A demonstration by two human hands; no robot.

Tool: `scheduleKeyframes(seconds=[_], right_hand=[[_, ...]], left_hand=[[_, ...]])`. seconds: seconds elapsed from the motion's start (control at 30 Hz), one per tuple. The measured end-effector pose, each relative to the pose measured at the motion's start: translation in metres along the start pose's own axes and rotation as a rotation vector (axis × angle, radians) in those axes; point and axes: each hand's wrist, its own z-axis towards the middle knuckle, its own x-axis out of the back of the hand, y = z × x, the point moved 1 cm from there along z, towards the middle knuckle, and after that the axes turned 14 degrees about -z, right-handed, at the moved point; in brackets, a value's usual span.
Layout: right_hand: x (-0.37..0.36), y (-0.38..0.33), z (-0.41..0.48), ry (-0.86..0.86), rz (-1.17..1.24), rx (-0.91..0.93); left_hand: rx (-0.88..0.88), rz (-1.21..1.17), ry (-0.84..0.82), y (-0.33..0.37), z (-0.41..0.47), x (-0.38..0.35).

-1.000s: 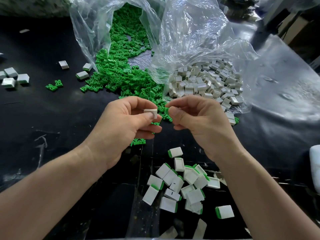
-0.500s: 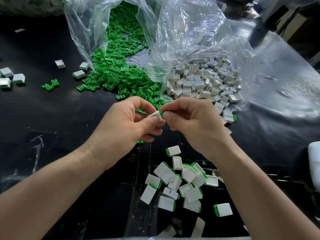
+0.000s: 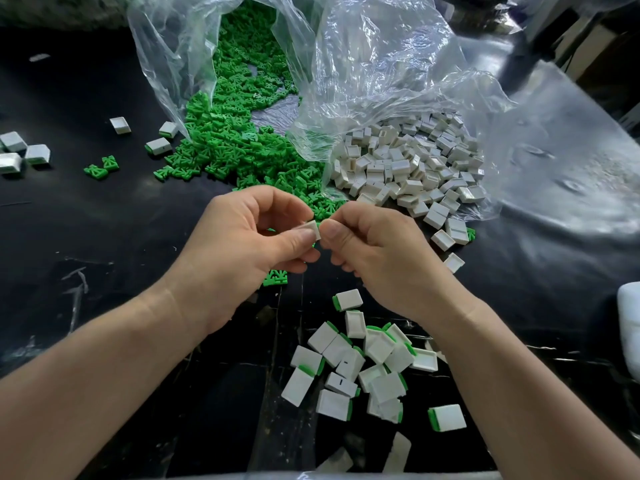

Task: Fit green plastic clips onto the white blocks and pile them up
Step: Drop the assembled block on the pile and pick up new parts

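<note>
Pinching small white block (image 3: 312, 226), left hand (image 3: 242, 247); right hand (image 3: 377, 258) at its edge.

The tabletop (image 3: 86, 237) is glossy black with pale scuffs and streaks. The clear, colourless plastic bags (image 3: 381, 64) show bright green clips (image 3: 235, 133) on one side and off-white blocks (image 3: 408, 168) on the other. The single block (image 3: 310, 226) pinched in the left hand (image 3: 242, 244) is plain white. The near pile (image 3: 363, 358) is white, most pieces with a green strip along one edge, and a few carry a short dark slot mark. Two stray clips (image 3: 100, 168) at the left are the same green.
</note>
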Motion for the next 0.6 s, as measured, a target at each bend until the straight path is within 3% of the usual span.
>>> scheduleKeyframes(seconds=[0.43, 0.5, 0.6], right_hand=[[0.011, -0.005, -0.006, -0.148, -0.308, 0.286], [0.012, -0.005, -0.006, -0.113, -0.250, 0.283], [0.013, -0.006, -0.006, -0.059, 0.092, 0.150]], left_hand=[[0.024, 0.234, -0.242, 0.015, -0.003, 0.003], [0.035, 0.163, -0.245, 0.016, -0.002, 0.004], [0.055, -0.060, -0.194, 0.015, 0.000, 0.004]])
